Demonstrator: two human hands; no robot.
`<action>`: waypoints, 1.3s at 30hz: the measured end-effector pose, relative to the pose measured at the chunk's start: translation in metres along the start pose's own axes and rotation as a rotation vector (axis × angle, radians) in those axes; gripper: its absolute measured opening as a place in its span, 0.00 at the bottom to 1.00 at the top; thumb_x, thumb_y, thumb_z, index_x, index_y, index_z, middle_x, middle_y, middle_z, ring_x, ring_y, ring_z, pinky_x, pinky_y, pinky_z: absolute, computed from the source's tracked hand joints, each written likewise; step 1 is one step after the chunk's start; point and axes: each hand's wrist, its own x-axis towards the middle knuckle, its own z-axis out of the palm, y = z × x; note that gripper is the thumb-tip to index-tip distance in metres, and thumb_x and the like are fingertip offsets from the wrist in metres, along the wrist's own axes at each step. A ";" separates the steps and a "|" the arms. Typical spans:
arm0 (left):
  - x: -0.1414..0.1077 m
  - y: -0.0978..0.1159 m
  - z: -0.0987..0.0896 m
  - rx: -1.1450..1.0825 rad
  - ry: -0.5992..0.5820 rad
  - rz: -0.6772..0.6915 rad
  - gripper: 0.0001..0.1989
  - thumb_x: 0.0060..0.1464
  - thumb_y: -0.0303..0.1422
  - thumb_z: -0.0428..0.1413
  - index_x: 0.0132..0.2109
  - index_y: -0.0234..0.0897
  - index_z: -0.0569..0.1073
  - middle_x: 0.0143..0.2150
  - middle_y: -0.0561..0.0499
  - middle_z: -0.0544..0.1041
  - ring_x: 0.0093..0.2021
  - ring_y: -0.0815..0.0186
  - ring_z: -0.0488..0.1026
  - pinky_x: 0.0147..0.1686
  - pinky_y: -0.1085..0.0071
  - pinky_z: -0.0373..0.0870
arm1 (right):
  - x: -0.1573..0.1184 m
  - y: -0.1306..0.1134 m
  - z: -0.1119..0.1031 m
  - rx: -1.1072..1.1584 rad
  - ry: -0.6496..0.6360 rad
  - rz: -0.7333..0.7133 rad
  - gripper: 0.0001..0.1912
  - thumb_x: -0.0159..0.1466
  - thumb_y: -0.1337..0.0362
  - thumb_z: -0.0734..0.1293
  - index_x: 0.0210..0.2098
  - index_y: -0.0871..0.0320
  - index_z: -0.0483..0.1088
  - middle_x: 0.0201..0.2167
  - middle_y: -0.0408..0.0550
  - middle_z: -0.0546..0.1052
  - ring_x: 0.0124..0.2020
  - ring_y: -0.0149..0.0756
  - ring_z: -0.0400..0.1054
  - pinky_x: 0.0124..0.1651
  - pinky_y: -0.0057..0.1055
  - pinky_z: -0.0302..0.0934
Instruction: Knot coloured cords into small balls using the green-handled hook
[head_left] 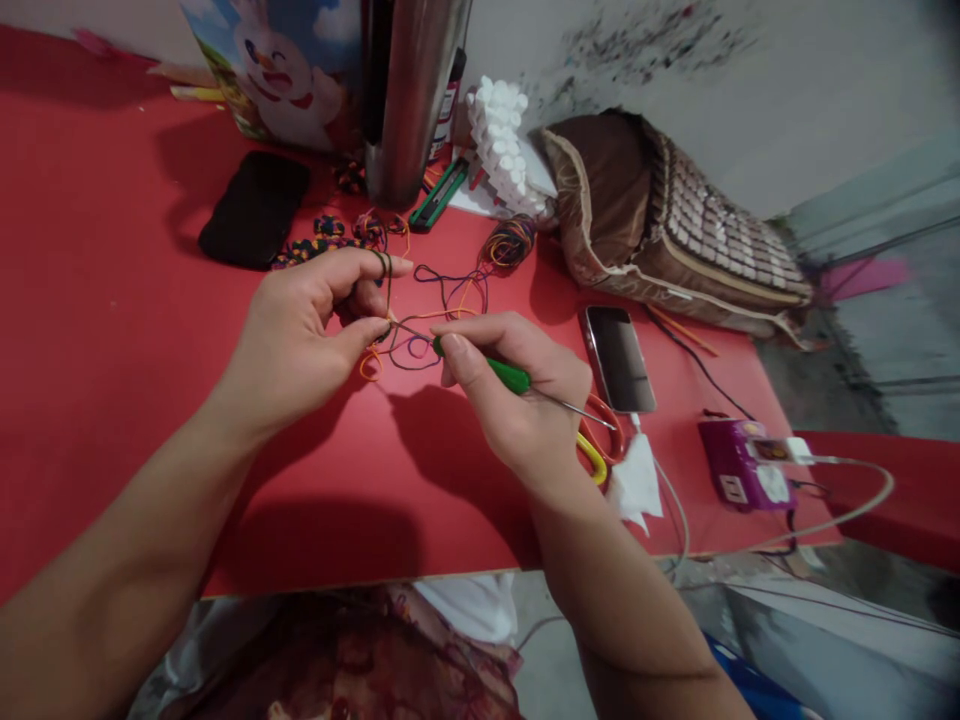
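Green-handled, the hook (510,375) sits in the grip of the right hand (536,420), tip near yarn (389,290) the left hand (296,330) pinches, one finger raised seemingly for tension (the ball (510,242) lies farther off on the bench (330,450), perhaps to feed freely).

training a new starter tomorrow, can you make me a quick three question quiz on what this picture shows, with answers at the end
1. Multiple choice: what is the right hand holding?
a) a phone
b) a green-handled tool with a thin metal shaft
c) a box cutter

2. True or false: dark cord loops over a finger of the left hand.

3. Fill the gap: the coiled bundle of thread lies on a ____ tabletop.

Key: 1. b; 2. true; 3. red
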 end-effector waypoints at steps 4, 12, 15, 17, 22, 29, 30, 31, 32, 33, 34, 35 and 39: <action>-0.001 -0.001 0.004 0.076 0.007 0.066 0.08 0.54 0.20 0.63 0.35 0.40 0.80 0.34 0.54 0.82 0.34 0.67 0.79 0.39 0.72 0.76 | 0.001 0.004 0.003 0.023 -0.011 0.000 0.09 0.74 0.59 0.74 0.38 0.55 0.83 0.29 0.41 0.84 0.29 0.28 0.76 0.38 0.29 0.73; -0.001 -0.006 0.001 0.039 0.029 0.087 0.16 0.56 0.21 0.65 0.49 0.41 0.88 0.35 0.55 0.84 0.35 0.68 0.80 0.41 0.72 0.78 | 0.002 0.009 0.006 0.005 -0.003 -0.058 0.06 0.75 0.61 0.73 0.42 0.55 0.83 0.31 0.42 0.85 0.29 0.29 0.78 0.38 0.29 0.75; 0.001 -0.012 -0.002 -0.063 0.040 0.084 0.26 0.54 0.20 0.67 0.59 0.42 0.88 0.36 0.55 0.84 0.35 0.68 0.80 0.37 0.73 0.80 | 0.002 0.008 0.006 -0.115 -0.042 -0.287 0.05 0.74 0.65 0.73 0.46 0.53 0.84 0.38 0.45 0.89 0.39 0.33 0.84 0.47 0.31 0.79; 0.001 -0.015 -0.002 -0.113 0.023 0.088 0.28 0.53 0.20 0.67 0.60 0.43 0.88 0.36 0.55 0.82 0.34 0.68 0.80 0.32 0.75 0.80 | 0.003 0.010 0.006 -0.080 -0.041 -0.283 0.05 0.74 0.66 0.74 0.47 0.53 0.84 0.38 0.44 0.89 0.38 0.32 0.84 0.46 0.31 0.79; -0.001 -0.018 0.002 -0.062 0.054 0.157 0.31 0.53 0.17 0.67 0.61 0.45 0.87 0.38 0.56 0.84 0.38 0.69 0.81 0.42 0.75 0.80 | 0.002 0.011 0.008 0.037 0.016 -0.034 0.07 0.76 0.59 0.72 0.44 0.54 0.82 0.28 0.39 0.83 0.26 0.27 0.77 0.33 0.26 0.74; 0.001 -0.022 -0.002 -0.097 0.030 0.216 0.28 0.57 0.22 0.71 0.64 0.44 0.85 0.41 0.54 0.83 0.40 0.65 0.84 0.40 0.69 0.84 | -0.002 0.013 0.009 -0.110 0.012 -0.287 0.05 0.75 0.64 0.74 0.49 0.52 0.83 0.38 0.43 0.88 0.35 0.30 0.82 0.43 0.29 0.77; 0.001 -0.020 -0.002 -0.128 0.028 0.208 0.28 0.57 0.24 0.73 0.63 0.45 0.85 0.41 0.53 0.82 0.41 0.63 0.84 0.39 0.68 0.86 | -0.003 0.014 0.009 -0.081 0.036 -0.258 0.06 0.75 0.64 0.74 0.50 0.52 0.83 0.38 0.42 0.88 0.34 0.29 0.82 0.41 0.29 0.77; 0.001 -0.018 -0.002 -0.135 0.038 0.177 0.28 0.58 0.25 0.73 0.64 0.46 0.84 0.41 0.52 0.82 0.41 0.62 0.84 0.39 0.66 0.87 | -0.003 0.015 0.009 -0.051 0.058 -0.225 0.06 0.75 0.63 0.74 0.50 0.51 0.84 0.37 0.41 0.88 0.33 0.29 0.81 0.40 0.29 0.77; 0.000 -0.016 -0.002 -0.139 0.042 0.111 0.27 0.60 0.25 0.73 0.64 0.49 0.84 0.42 0.52 0.82 0.44 0.60 0.85 0.42 0.63 0.89 | -0.004 0.017 0.009 -0.024 0.072 -0.195 0.07 0.75 0.62 0.74 0.51 0.50 0.84 0.37 0.41 0.87 0.33 0.28 0.81 0.39 0.29 0.76; 0.000 -0.013 -0.001 -0.152 0.046 0.083 0.27 0.60 0.25 0.73 0.64 0.51 0.85 0.42 0.51 0.82 0.45 0.59 0.85 0.44 0.61 0.89 | -0.005 0.018 0.009 0.000 0.078 -0.169 0.07 0.75 0.62 0.74 0.52 0.50 0.84 0.37 0.41 0.87 0.33 0.28 0.81 0.39 0.29 0.77; -0.001 -0.011 -0.001 -0.165 0.045 0.069 0.28 0.60 0.25 0.73 0.63 0.53 0.85 0.42 0.51 0.82 0.46 0.58 0.85 0.46 0.61 0.90 | -0.005 0.018 0.010 0.022 0.080 -0.149 0.08 0.76 0.61 0.73 0.52 0.50 0.84 0.37 0.41 0.87 0.33 0.28 0.81 0.39 0.29 0.77; -0.001 -0.010 0.000 -0.182 0.041 0.062 0.28 0.59 0.24 0.73 0.63 0.54 0.85 0.42 0.51 0.82 0.46 0.58 0.85 0.47 0.60 0.90 | -0.006 0.019 0.010 0.044 0.080 -0.135 0.08 0.76 0.60 0.73 0.52 0.50 0.84 0.36 0.41 0.87 0.32 0.28 0.80 0.38 0.28 0.77; -0.001 -0.010 0.003 -0.266 0.049 0.091 0.32 0.57 0.22 0.72 0.65 0.55 0.84 0.40 0.53 0.81 0.43 0.60 0.85 0.41 0.64 0.90 | -0.006 0.018 0.009 0.110 0.072 -0.113 0.09 0.76 0.59 0.73 0.53 0.50 0.83 0.34 0.40 0.85 0.31 0.28 0.78 0.36 0.28 0.77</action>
